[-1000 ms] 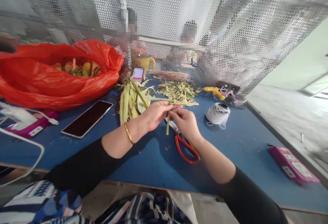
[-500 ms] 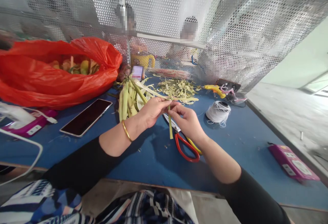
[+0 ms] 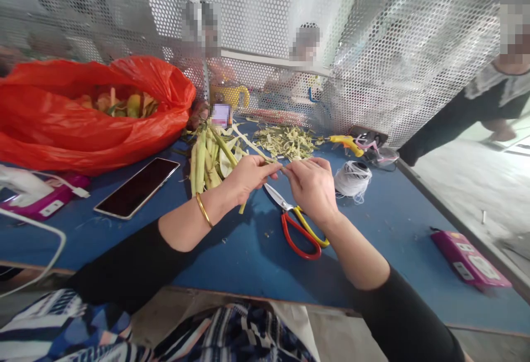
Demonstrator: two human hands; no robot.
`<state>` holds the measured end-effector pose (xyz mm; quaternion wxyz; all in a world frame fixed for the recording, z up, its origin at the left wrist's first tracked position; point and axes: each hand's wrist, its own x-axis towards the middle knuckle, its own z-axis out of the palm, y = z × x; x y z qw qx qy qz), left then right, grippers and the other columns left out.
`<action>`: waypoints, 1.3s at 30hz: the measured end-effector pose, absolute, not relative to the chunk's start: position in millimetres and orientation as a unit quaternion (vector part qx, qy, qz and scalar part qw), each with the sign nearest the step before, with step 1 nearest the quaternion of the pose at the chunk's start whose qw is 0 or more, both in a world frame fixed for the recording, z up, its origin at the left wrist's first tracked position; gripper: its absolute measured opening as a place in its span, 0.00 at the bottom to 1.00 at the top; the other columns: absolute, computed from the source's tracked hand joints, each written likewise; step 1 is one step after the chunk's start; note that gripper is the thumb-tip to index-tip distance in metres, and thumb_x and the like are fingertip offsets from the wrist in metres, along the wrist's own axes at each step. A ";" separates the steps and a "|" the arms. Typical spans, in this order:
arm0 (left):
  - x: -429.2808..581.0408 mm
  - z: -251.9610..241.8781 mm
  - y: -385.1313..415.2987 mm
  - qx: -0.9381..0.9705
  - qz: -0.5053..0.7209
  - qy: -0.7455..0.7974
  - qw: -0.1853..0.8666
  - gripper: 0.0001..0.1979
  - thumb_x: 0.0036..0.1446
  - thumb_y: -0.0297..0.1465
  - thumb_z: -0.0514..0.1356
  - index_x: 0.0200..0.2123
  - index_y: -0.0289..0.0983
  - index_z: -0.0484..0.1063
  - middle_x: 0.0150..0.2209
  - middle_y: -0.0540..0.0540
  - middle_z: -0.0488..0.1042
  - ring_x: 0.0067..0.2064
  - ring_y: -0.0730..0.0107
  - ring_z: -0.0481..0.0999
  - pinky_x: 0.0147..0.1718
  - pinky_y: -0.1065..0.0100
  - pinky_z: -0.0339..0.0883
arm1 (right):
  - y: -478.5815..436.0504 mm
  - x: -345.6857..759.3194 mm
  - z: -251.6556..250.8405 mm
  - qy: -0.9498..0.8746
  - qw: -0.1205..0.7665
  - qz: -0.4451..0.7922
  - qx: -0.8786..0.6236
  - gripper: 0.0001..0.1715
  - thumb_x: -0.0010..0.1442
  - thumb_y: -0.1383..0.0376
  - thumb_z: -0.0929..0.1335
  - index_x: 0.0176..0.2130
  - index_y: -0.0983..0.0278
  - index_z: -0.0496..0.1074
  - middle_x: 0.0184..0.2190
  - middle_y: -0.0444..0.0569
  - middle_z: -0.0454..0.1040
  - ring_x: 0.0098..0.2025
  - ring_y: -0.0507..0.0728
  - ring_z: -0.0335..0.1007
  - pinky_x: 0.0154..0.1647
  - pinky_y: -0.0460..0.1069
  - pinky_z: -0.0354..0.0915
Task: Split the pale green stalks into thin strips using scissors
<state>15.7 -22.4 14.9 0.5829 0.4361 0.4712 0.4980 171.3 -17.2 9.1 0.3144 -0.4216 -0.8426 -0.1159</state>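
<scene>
My left hand (image 3: 247,177), with a gold bangle on the wrist, pinches pale green plant strips (image 3: 252,145). One strip runs back toward the stalk bundle, and a short green end pokes out below my palm. Close beside it my right hand (image 3: 312,188) is closed, its thumb and fingertips pinching the same strips just right of the left fingertips. Most of the part between and under the fingers is hidden. A bundle of green stalks and husk-like leaves (image 3: 199,158) lies left of my hands. Scissors (image 3: 285,206) with one red and one yellow handle lie spread beneath my right hand.
Shredded plant bits (image 3: 285,142) lie behind my hands, near a yellow glue gun (image 3: 346,142), glasses (image 3: 383,156) and white thread (image 3: 354,179). Left are a red plastic bag (image 3: 136,149), a phone (image 3: 138,188) and a power strip (image 3: 53,202). A perforated panel (image 3: 265,14) stands behind; a person (image 3: 476,100) stands right.
My right hand has turned over and moved slightly right. The strip end that hung down between my hands now shows below my left palm. A person has come into view at right.
</scene>
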 end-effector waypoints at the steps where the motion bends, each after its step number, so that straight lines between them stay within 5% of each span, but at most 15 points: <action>1: 16.1 14.5 -22.2 0.438 0.496 0.479 0.576 0.14 0.57 0.25 0.61 0.19 0.32 0.68 0.17 0.52 0.67 0.14 0.87 0.51 0.15 0.75 0.39 | -17.3 172.3 10.7 -0.846 0.313 -0.109 -0.418 0.15 0.66 0.64 0.63 0.27 0.62 0.70 0.24 0.47 0.75 0.30 0.55 0.68 0.47 0.51 0.55; 13: 11.2 18.5 -19.3 0.413 0.496 0.477 0.597 0.12 0.57 0.22 0.60 0.21 0.31 0.70 0.17 0.52 0.67 0.14 0.88 0.49 0.14 0.76 0.36 | -16.8 190.7 37.7 -0.861 0.278 0.009 -0.425 0.14 0.58 0.68 0.66 0.21 0.63 0.70 0.17 0.43 0.68 0.24 0.51 0.61 0.34 0.48 0.54; 19: 1.9 18.2 -15.4 0.440 0.463 0.448 0.626 0.10 0.57 0.26 0.61 0.25 0.30 0.75 0.20 0.49 0.69 0.15 0.87 0.49 0.15 0.75 0.36 | -14.7 200.5 42.6 -0.860 0.173 0.197 -0.439 0.15 0.58 0.61 0.66 0.23 0.64 0.73 0.19 0.43 0.72 0.22 0.50 0.61 0.26 0.46 0.53; 25: 0.4 19.1 -20.6 0.518 0.380 0.428 0.636 0.15 0.58 0.34 0.58 0.25 0.32 0.79 0.18 0.48 0.67 0.16 0.83 0.49 0.16 0.72 0.36 | -4.3 200.5 36.6 -0.758 0.396 0.213 -0.473 0.18 0.56 0.53 0.68 0.25 0.63 0.75 0.23 0.45 0.73 0.29 0.53 0.65 0.30 0.48 0.57; 32: 17.6 17.1 -35.5 0.560 0.330 0.457 0.607 0.15 0.53 0.35 0.63 0.17 0.35 0.74 0.16 0.48 0.69 0.17 0.80 0.55 0.17 0.73 0.41 | -6.3 179.8 20.4 -0.660 0.381 0.504 -0.406 0.21 0.44 0.50 0.75 0.22 0.64 0.71 0.19 0.43 0.69 0.24 0.50 0.62 0.28 0.48 0.61; 39: 17.5 11.0 -34.9 0.585 0.322 0.447 0.595 0.16 0.51 0.32 0.63 0.14 0.36 0.73 0.15 0.48 0.69 0.21 0.77 0.62 0.19 0.74 0.48 | -10.9 171.2 10.0 -0.622 0.444 0.500 -0.408 0.18 0.44 0.56 0.74 0.20 0.63 0.65 0.18 0.39 0.63 0.21 0.48 0.55 0.22 0.47 0.55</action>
